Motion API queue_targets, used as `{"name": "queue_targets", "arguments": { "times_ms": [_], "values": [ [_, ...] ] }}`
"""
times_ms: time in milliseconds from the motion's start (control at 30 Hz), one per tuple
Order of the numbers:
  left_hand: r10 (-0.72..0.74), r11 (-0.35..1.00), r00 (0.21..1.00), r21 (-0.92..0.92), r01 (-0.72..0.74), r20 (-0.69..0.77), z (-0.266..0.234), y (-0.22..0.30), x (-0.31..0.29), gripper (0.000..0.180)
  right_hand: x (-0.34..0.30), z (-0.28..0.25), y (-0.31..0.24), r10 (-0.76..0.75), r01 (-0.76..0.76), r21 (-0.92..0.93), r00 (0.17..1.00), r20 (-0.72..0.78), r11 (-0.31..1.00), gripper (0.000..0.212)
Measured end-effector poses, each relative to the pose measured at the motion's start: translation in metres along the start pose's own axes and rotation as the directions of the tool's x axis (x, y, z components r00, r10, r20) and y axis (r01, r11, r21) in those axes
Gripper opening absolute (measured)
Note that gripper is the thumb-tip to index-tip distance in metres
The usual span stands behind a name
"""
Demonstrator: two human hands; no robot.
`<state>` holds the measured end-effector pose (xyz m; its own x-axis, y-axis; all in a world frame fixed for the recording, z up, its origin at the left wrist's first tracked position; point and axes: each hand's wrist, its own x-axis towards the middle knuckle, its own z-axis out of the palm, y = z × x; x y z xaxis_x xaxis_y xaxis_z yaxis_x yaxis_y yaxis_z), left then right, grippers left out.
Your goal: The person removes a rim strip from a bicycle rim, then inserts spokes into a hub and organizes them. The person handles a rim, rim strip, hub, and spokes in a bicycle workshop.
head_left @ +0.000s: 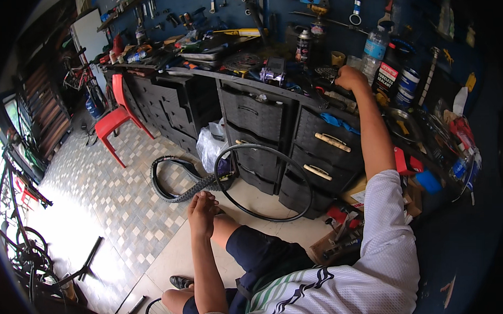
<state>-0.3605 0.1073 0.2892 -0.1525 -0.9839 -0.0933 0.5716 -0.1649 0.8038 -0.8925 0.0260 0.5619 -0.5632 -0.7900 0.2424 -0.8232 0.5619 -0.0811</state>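
From the head camera, looking down over a white jersey and dark shorts, the person's right hand (pixel 349 76) is stretched far out to the cluttered surface (pixel 293 94) that runs along the blue tool wall. That hand is curled into a loose fist among small parts at the surface's front edge; what it grips, if anything, is hidden by the knuckles, so I cannot tell whether it pinches something. Just beside it stand a yellow cup (pixel 338 58), a dark spray can (pixel 303 45) and a clear water bottle (pixel 374 46), with a stack of tins (pixel 408 84) a little to the right. The left hand (pixel 202 209) rests on the raised left knee, fingers pressed together and pointing away toward the floor, holding nothing. Just beyond it on the tiled floor lies a thin black hoop (pixel 274 181), leaning against the dark drawer units (pixel 261 118) under the surface. A knobbly black tyre (pixel 177 184) lies folded on the floor to the left of the hoop, its end touching a crumpled plastic bag (pixel 209 147). A red plastic chair (pixel 116 120) stands farther left, well apart from both hands. Bicycles (pixel 19 242) stand at the left rim in bright light. A cardboard box of tools (pixel 340 237) sits by the right thigh.
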Motion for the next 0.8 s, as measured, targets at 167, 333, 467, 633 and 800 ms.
{"name": "queue_targets", "arguments": {
  "times_ms": [167,333,467,633,800],
  "values": [
    [0.068,0.997,0.997,0.038,-0.066,-0.042,-0.016,0.015,-0.01,0.019,0.0,0.002,-0.004,-0.084,0.08,0.04,0.992,0.099,0.996,0.071],
    [0.51,0.848,0.774,-0.372,-0.377,0.377,0.01,0.089,-0.088,0.033,0.009,0.02,0.023,-0.142,0.132,0.085,0.982,0.125,0.988,0.082],
    [0.76,0.425,0.185,-0.261,-0.867,0.623,0.05,0.188,-0.202,0.052,0.007,0.022,0.024,-0.066,0.046,0.167,0.991,0.118,0.985,0.081],
    [0.808,0.178,-0.21,-0.567,-0.804,0.551,0.114,0.21,-0.231,0.037,0.02,0.027,0.026,-0.149,0.158,0.118,0.985,-0.083,0.98,0.065],
    [0.791,0.211,-0.197,-0.56,-0.801,0.579,0.113,0.21,-0.237,0.038,0.014,-0.005,0.018,-0.177,0.2,0.101,0.963,-0.201,0.974,0.056]
  ]
}}
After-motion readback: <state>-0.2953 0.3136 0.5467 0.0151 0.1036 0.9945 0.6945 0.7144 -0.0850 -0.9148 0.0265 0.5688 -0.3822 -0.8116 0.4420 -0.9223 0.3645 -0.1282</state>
